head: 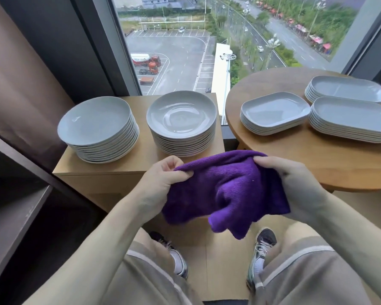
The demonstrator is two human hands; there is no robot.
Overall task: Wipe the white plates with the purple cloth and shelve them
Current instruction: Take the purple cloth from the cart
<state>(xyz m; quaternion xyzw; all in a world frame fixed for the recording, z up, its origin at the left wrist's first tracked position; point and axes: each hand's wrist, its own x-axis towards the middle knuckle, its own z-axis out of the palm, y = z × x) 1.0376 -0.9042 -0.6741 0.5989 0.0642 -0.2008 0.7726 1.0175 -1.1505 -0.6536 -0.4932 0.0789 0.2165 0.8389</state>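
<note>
A purple cloth point(229, 190) hangs between my two hands in front of my lap. My left hand point(163, 179) pinches its upper left edge and my right hand point(295, 179) grips its upper right edge. Two tall stacks of round white plates, the left stack point(97, 128) and the right stack point(182, 119), stand on a low wooden cabinet point(145, 164) just beyond the cloth. On a round wooden table point(317, 164) to the right lie three stacks of oblong white plates: a near-left stack point(273, 112), a far stack point(345, 89) and a near-right stack point(352, 118).
A dark shelf unit point(11, 205) stands at the left, with a board at about knee height. A brown curtain point(20, 84) hangs behind it. A large window point(207, 40) runs behind the cabinet and table. My legs and shoes point(262, 249) are below the cloth.
</note>
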